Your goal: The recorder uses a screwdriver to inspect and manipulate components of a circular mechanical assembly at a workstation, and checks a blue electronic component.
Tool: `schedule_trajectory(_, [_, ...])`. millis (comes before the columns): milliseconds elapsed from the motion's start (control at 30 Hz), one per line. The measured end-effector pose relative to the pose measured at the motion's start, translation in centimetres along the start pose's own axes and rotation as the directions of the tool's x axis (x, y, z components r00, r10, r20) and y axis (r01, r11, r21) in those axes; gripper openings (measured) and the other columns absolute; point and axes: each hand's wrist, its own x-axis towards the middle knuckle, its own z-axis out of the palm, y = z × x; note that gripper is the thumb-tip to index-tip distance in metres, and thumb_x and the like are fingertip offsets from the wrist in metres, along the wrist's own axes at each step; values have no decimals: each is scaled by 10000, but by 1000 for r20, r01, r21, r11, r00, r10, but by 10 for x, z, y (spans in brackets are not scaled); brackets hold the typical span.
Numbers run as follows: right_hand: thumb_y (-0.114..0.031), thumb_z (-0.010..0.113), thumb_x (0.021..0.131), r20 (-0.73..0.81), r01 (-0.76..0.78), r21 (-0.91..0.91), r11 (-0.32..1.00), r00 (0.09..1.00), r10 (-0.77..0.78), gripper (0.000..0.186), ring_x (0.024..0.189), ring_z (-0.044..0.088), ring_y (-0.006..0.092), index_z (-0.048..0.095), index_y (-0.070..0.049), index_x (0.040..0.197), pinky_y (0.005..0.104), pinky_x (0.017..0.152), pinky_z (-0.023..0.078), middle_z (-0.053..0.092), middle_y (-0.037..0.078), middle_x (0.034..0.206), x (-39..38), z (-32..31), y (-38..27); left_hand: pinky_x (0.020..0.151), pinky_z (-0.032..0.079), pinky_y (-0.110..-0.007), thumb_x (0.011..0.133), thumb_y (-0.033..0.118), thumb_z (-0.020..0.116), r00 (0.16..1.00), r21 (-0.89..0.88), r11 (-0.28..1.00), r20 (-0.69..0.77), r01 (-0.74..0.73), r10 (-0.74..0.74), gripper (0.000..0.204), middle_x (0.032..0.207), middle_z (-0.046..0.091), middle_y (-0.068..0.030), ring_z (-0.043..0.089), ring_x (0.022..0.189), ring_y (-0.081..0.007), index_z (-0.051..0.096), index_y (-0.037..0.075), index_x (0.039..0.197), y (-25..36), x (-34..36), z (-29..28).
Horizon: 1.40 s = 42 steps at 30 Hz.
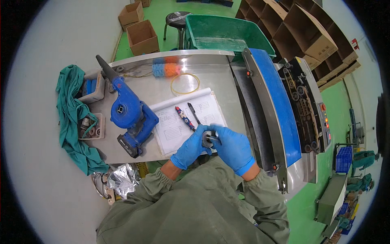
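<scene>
Both my hands wear blue gloves and meet at the near edge of the steel table, over the papers. My left hand (188, 148) is closed around a small round metal part (206, 140) with a dark hollow. From the other side my right hand (235, 147) is closed at the part's opening, pinching a thin silvery piece (213, 138) too small to name. Just beyond my hands, a pen with a floral grip (185, 118) and a black pen (193, 113) lie on printed sheets (168, 129).
On the steel table (215, 77), a blue cordless blower (128, 107) stands left, near parts bins (97, 132) and a green cloth (69, 114). Farther back are a fluffy duster (165, 70) and a yellow ring (198, 81). A blue-covered conveyor machine (276, 101) borders the right.
</scene>
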Motion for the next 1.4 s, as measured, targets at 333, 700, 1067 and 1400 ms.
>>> schedule_trajectory(333, [-97, 600, 833, -10, 36, 493, 870, 999, -35, 274, 823, 619, 325, 610, -105, 1106, 430, 662, 495, 623, 139, 932, -10, 5, 15, 727, 539, -252, 903, -32, 547, 966, 426, 871, 23, -243, 258, 321, 1092, 574, -97, 602, 939, -144, 456, 13, 1207, 4, -2, -8])
schedule_trajectory(700, [-142, 627, 807, -5, -155, 174, 973, 987, 158, 152, 729, 630, 308, 614, -120, 957, 430, 611, 501, 601, 115, 857, -15, 14, 5, 736, 546, -279, 867, -84, 562, 999, 42, 999, 35, 21, -22, 454, 1119, 558, -100, 596, 955, -159, 402, 30, 1277, -8, -1, 8])
schedule_trajectory(1067, [-120, 619, 802, -46, -95, 453, 886, 990, 130, 252, 818, 606, 357, 607, -116, 1053, 453, 647, 491, 599, 161, 913, -33, 19, 15, 709, 514, -271, 1005, 117, 396, 981, 478, 857, 71, -194, 182, 278, 1103, 555, -98, 585, 917, -166, 423, 39, 1270, 4, -3, 7])
schedule_trajectory(1400, [-170, 637, 828, 80, -453, 481, 750, 875, 477, 220, 700, 636, 360, 578, -135, 1036, 446, 606, 496, 645, 136, 781, -32, 18, 4, 860, 514, -266, 809, -80, 631, 999, 129, 992, -37, 15, -11, 511, 1116, 570, -91, 579, 1022, -153, 445, 36, 1270, -16, 0, 21])
